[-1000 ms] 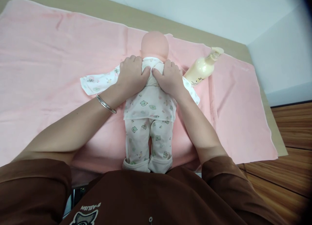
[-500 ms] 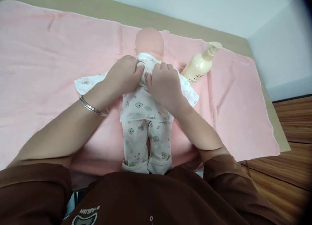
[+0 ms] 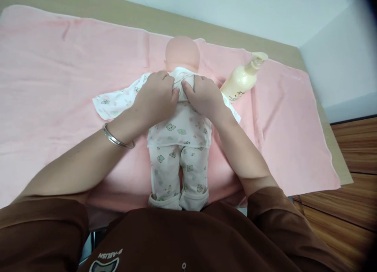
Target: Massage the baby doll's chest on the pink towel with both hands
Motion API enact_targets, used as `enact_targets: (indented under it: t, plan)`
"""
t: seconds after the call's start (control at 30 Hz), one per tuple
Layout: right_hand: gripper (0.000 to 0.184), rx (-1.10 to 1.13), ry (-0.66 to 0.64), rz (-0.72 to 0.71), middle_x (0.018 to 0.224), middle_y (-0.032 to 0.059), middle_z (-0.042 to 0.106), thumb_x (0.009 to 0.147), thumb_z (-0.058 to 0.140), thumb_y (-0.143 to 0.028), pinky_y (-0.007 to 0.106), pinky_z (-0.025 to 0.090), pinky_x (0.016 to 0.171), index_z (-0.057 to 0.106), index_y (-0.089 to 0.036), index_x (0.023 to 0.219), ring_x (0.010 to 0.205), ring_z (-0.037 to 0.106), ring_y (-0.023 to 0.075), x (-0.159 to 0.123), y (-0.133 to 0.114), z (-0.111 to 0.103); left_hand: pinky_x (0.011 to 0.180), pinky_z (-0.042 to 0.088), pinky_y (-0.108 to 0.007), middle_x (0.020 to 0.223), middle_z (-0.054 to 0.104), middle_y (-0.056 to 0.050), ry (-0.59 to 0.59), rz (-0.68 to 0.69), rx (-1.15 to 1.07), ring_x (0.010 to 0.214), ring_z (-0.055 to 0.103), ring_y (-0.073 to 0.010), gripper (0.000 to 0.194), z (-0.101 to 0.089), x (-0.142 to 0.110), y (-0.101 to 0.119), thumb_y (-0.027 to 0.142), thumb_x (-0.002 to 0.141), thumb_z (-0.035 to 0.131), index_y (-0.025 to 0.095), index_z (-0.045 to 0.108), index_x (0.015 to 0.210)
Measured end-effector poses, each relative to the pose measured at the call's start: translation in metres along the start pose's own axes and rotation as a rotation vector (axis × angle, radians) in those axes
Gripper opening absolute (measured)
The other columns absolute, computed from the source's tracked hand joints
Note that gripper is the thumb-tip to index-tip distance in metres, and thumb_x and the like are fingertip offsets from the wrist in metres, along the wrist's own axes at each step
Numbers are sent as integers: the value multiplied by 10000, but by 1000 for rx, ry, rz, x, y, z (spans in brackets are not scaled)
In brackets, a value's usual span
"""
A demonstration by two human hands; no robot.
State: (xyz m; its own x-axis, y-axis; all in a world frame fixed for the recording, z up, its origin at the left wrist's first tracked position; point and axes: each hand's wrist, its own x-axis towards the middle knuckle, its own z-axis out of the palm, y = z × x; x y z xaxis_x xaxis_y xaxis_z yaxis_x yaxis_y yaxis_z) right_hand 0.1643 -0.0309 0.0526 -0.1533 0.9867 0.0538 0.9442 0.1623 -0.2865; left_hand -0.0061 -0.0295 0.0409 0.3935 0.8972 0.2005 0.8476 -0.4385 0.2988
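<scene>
A baby doll (image 3: 179, 126) lies on a pink towel (image 3: 59, 87) with its bald head (image 3: 182, 54) away from me and its feet towards me. It wears a white bear-print shirt (image 3: 179, 125) and matching trousers (image 3: 178, 174). My left hand (image 3: 156, 97) grips the shirt at the doll's neck, and a metal bangle (image 3: 118, 138) circles that wrist. My right hand (image 3: 204, 97) holds the same collar area from the other side. The shirt's left side spreads out flat on the towel, and my hands hide the neckline.
A cream pump bottle of lotion (image 3: 243, 79) lies on the towel just beyond my right hand. The towel covers a beige table (image 3: 165, 26), whose edge falls to a wooden floor (image 3: 338, 205) on the right. My brown top fills the bottom of the view.
My hands first lay flat on either side of the chest, then bunched the shirt together. They now sit slightly apart at the collar, and the spread shirt side lies wider on the left.
</scene>
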Motion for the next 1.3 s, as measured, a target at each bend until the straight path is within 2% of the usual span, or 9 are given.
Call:
enact_targets:
  t: [0.13, 0.27, 0.47, 0.67, 0.8, 0.97, 1.1, 1.23, 1.3]
  plan:
    - [536, -119, 33, -21, 1322, 261, 628, 1110, 265, -400, 547, 438, 1192, 585, -12, 1295, 1332, 571, 374, -17, -19, 1, 1024, 473, -448, 1088, 648, -121, -33, -108, -169, 1088, 597, -297, 230, -1, 16, -15, 297, 1042, 439, 227, 518, 837]
    - [519, -157, 66, -81, 1286, 268, 639, 1099, 264, -358, 550, 462, 1166, 602, 7, 1246, 1296, 585, 387, -28, -27, 2, 878, 465, -386, 910, 658, -71, -118, -180, -298, 903, 567, -234, 406, -5, 23, -30, 455, 1069, 340, 228, 501, 773]
    - [448, -14, 31, -50, 1561, 292, 475, 1082, 353, -344, 591, 355, 1301, 525, -14, 1331, 1574, 387, 402, -21, -17, 0, 930, 481, -462, 886, 620, -107, 51, -59, -203, 1004, 592, -306, 471, 5, 14, -25, 607, 1057, 341, 248, 510, 804]
    - [436, 28, 27, -1, 1410, 264, 597, 1081, 349, -362, 505, 437, 1263, 555, -22, 1258, 1450, 536, 363, -14, -14, -4, 1000, 494, -495, 962, 599, -133, 15, 73, -123, 1064, 590, -338, 356, -5, -4, -6, 436, 1061, 355, 255, 510, 796]
    - [460, 133, 72, 49, 1259, 214, 679, 1058, 409, -441, 490, 498, 1183, 563, -48, 1241, 1300, 631, 350, -6, -4, -2, 1003, 506, -467, 989, 587, -125, 34, 66, -88, 1071, 590, -319, 292, -6, -9, 1, 321, 1049, 369, 243, 460, 783]
    - [510, 89, 6, 53, 1273, 184, 672, 1080, 372, -504, 514, 486, 1165, 574, -75, 1268, 1268, 636, 345, 0, 2, -1, 1023, 517, -442, 1027, 586, -124, 46, 20, -100, 1107, 606, -315, 260, -2, -3, 3, 256, 1022, 435, 229, 360, 775]
    - [581, -75, 31, -6, 1397, 261, 604, 1111, 285, -452, 544, 421, 1224, 547, 2, 1362, 1376, 558, 388, -15, -15, 1, 1057, 517, -479, 1040, 616, -126, 43, -56, -140, 1139, 604, -320, 247, 2, 11, -9, 304, 1013, 416, 229, 406, 777]
    - [610, -191, 85, -85, 1573, 318, 478, 1095, 288, -342, 536, 364, 1292, 447, 90, 1495, 1494, 464, 435, -30, -31, 7, 1033, 480, -502, 1039, 625, -125, -2, -108, -198, 1120, 581, -324, 430, 11, 22, -25, 504, 1043, 301, 236, 590, 871]
    - [546, -189, 113, -96, 1481, 287, 572, 1080, 288, -306, 514, 424, 1257, 550, 57, 1392, 1433, 534, 395, -27, -27, 9, 1056, 457, -513, 1103, 619, -132, 1, -103, -209, 1149, 558, -332, 499, 15, 21, -27, 561, 1049, 265, 233, 638, 1006]
